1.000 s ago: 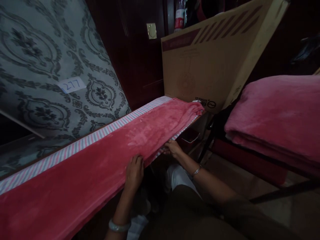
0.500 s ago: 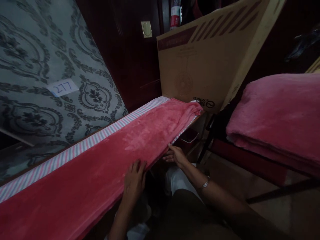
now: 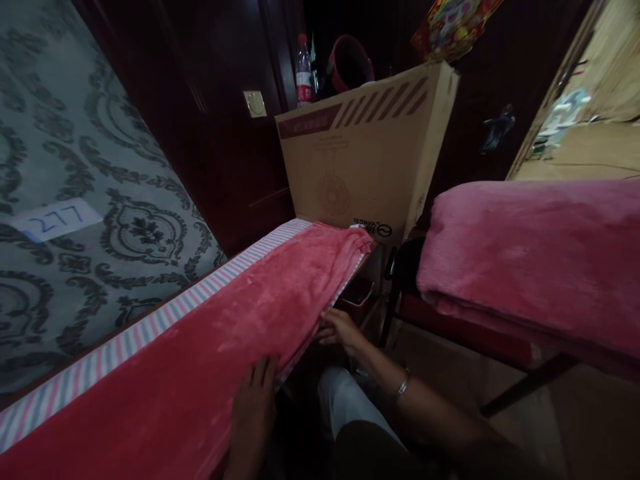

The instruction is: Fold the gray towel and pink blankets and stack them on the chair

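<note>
A long pink plush blanket (image 3: 190, 373) lies folded in a strip over a striped cloth (image 3: 125, 340) on a narrow surface. Near its front edge my left hand (image 3: 255, 400) rests on the plush, fingers stretched out and lying flat. My right hand (image 3: 343, 331) is farther along the same edge, its thumb on top and its fingers curled at the side, gripping the blanket's edge. At the far end the plush is bunched into uneven folds.
A large cardboard box (image 3: 355, 160) stands upright beyond the far end, with a bottle (image 3: 303, 73) behind it. On the right, another folded pink blanket (image 3: 530, 260) lies on a dark-framed chair (image 3: 465, 333). Patterned wallpaper (image 3: 145, 227) borders the left side.
The view has swung right and up, so things appear farther left and lower, and a doorway shows at right. Both hands stay at the blanket's edge, with the right still gripping it.
</note>
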A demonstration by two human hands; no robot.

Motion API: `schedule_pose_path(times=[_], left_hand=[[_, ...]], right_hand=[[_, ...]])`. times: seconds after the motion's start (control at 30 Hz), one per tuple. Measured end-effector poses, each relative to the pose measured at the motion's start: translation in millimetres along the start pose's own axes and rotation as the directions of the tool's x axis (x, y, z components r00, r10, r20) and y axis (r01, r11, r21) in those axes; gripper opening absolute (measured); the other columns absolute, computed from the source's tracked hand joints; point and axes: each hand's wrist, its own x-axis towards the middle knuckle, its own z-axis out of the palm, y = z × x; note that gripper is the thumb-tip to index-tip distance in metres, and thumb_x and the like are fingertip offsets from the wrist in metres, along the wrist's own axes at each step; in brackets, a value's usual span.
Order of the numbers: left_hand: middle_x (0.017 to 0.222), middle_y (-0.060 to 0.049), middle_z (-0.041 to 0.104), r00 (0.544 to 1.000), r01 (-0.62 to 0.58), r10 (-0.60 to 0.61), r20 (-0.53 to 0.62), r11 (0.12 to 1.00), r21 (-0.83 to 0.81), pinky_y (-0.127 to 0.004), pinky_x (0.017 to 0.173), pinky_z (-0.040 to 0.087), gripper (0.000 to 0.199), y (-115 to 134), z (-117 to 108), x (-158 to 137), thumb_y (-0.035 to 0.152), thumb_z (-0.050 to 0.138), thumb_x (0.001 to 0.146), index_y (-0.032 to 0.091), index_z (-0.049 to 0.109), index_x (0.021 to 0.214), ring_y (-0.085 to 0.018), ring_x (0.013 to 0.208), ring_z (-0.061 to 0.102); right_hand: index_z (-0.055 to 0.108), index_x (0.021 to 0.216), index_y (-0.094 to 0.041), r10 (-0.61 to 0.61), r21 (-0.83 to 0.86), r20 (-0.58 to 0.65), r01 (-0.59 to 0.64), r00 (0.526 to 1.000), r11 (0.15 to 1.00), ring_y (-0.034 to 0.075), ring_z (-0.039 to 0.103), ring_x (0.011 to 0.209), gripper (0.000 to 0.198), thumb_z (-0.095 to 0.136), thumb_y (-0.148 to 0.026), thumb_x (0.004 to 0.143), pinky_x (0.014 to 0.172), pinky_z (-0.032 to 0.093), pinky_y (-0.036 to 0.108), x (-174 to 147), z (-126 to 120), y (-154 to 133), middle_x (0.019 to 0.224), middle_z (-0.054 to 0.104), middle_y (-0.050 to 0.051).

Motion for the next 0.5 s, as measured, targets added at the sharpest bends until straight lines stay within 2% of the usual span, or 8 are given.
schedule_pose_path(times=[0.17, 0.27, 0.4, 0.5], left_hand=[[0.127, -0.010, 0.068, 0.997, 0.000, 0.002, -0.076, 1.000, 0.030, -0.037, 0.088, 0.052, 0.059, -2, 9, -3, -0.005, 0.043, 0.081, 0.021, 0.067, 0.128, -0.025, 0.106, 0.063], [0.124, -0.009, 0.069, 0.990, -0.018, 0.025, -0.137, 0.999, 0.050, -0.036, 0.088, 0.053, 0.058, -4, 14, -5, -0.006, 0.043, 0.082, 0.021, 0.068, 0.126, -0.024, 0.107, 0.063], [0.118, -0.007, 0.073, 0.979, -0.052, 0.065, -0.195, 0.996, 0.068, -0.036, 0.092, 0.054, 0.054, -9, 18, -8, -0.005, 0.042, 0.084, 0.021, 0.072, 0.120, -0.023, 0.107, 0.065], [0.117, -0.005, 0.074, 0.986, -0.043, 0.056, -0.154, 0.995, 0.085, -0.036, 0.090, 0.055, 0.059, -11, 18, -8, -0.008, 0.039, 0.082, 0.023, 0.072, 0.120, -0.022, 0.105, 0.067]], right_hand=[[0.047, 0.091, -0.022, -0.036, 0.076, -0.240, 0.055, 0.970, 0.996, 0.014, 0.064, 0.050, 0.024, 0.067, -0.033, 0.083, 0.053, 0.059, 0.030, 40, -14, -44, 0.065, 0.062, -0.003], [0.046, 0.090, -0.022, -0.063, 0.059, -0.304, 0.085, 0.951, 0.995, 0.011, 0.059, 0.045, 0.023, 0.068, -0.023, 0.081, 0.048, 0.056, 0.025, 61, -21, -62, 0.062, 0.058, -0.006], [0.050, 0.089, -0.021, -0.103, 0.026, -0.351, 0.120, 0.931, 0.992, 0.008, 0.052, 0.039, 0.023, 0.066, -0.012, 0.075, 0.043, 0.052, 0.020, 64, -32, -58, 0.055, 0.053, -0.009], [0.051, 0.091, -0.021, -0.116, 0.024, -0.364, 0.134, 0.924, 0.991, 0.009, 0.054, 0.040, 0.024, 0.066, -0.012, 0.075, 0.042, 0.051, 0.020, 59, -44, -52, 0.056, 0.055, -0.008]])
